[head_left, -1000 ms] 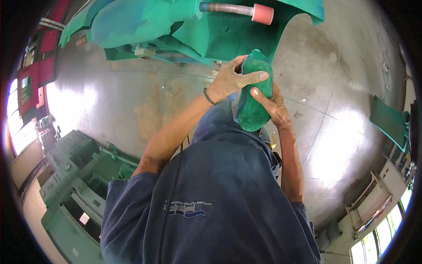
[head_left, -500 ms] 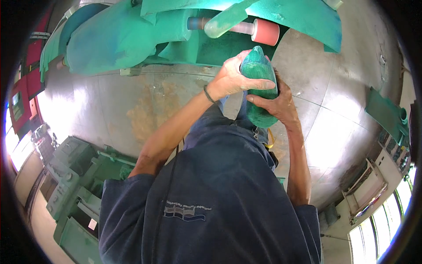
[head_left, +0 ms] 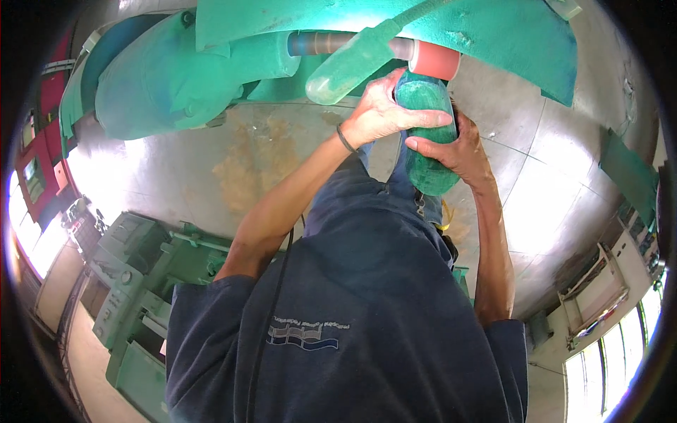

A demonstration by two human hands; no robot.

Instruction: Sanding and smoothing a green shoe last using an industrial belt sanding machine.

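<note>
Both hands are wrapped around a long, rounded green block [head_left: 423,99], held lengthwise in front of the waist. The left hand [head_left: 388,113] grips the upper part from the left, its thumb laid across the face; the right hand [head_left: 465,151] closes on the right side, its thumb pointing inward just below the other.

The block's upper end lies right at the lower rim of a red drum [head_left: 435,60]; whether they touch cannot be told. Its lower end sticks out below the right thumb, near the person's trousers. The drum caps a shaft [head_left: 310,44] that runs left into a green machine [head_left: 151,84]. A dusty, round-tipped tube [head_left: 345,67] crosses in front of the shaft, its tip near the left hand, which narrows the room on that side. Overhead, a green hood [head_left: 486,35] curves down to the right. Gray floor [head_left: 515,134] gives open room right of the right hand.
</note>
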